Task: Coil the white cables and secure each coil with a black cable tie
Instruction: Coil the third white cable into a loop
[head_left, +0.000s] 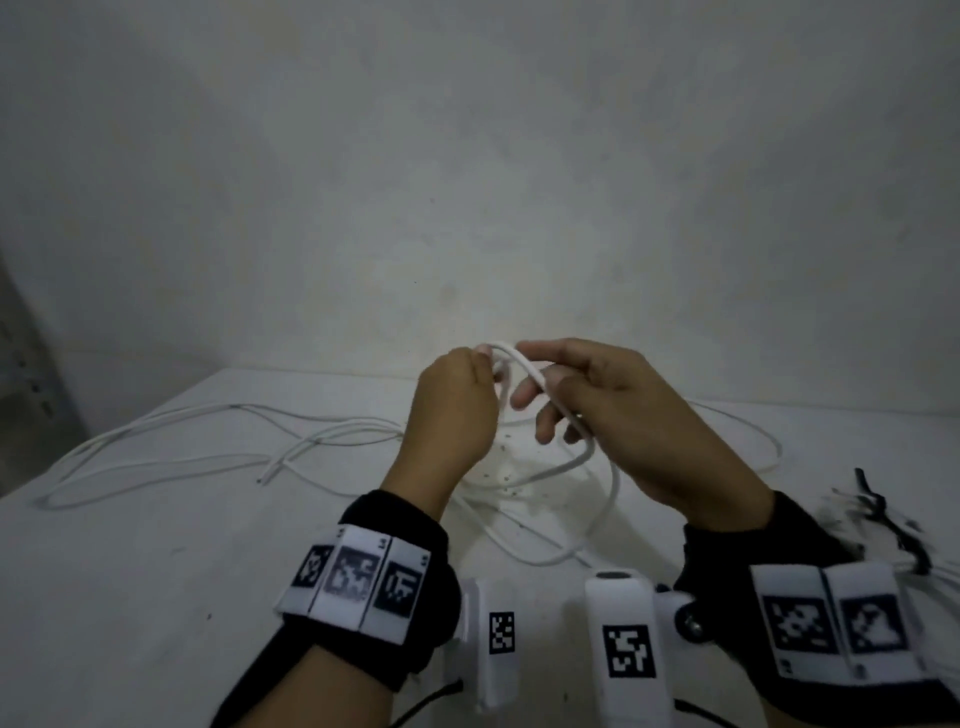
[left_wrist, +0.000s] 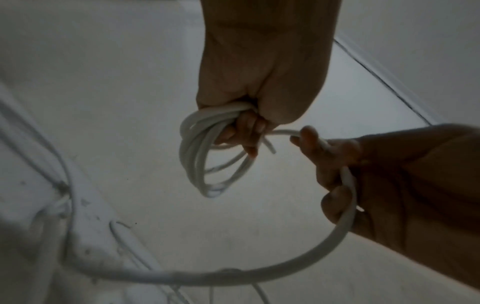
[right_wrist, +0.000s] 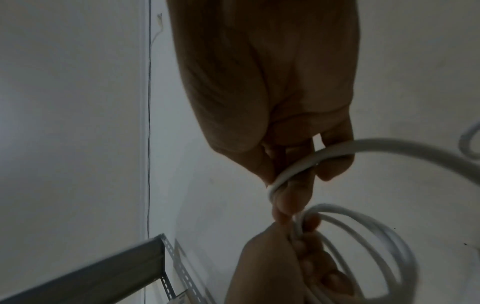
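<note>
Both hands are raised above the white table (head_left: 156, 571). My left hand (head_left: 457, 405) is closed in a fist round a small coil of white cable (left_wrist: 197, 152) with several loops hanging below the fingers (left_wrist: 244, 131); a short cut end sticks out beside them. Close to its right, my right hand (head_left: 613, 400) pinches the free strand of the same cable (right_wrist: 293, 170) between thumb and fingers. From there the strand (head_left: 613, 499) curves down onto the table. In the right wrist view the coil (right_wrist: 376, 236) sits below my right fingers, held by the left hand (right_wrist: 272, 263).
More loose white cables (head_left: 208, 441) sprawl across the left half of the table. Black cable ties (head_left: 883, 514) lie near the right edge, by my right wrist. A grey perforated metal shelf frame (right_wrist: 103, 273) stands to the left. A plain wall is behind the table.
</note>
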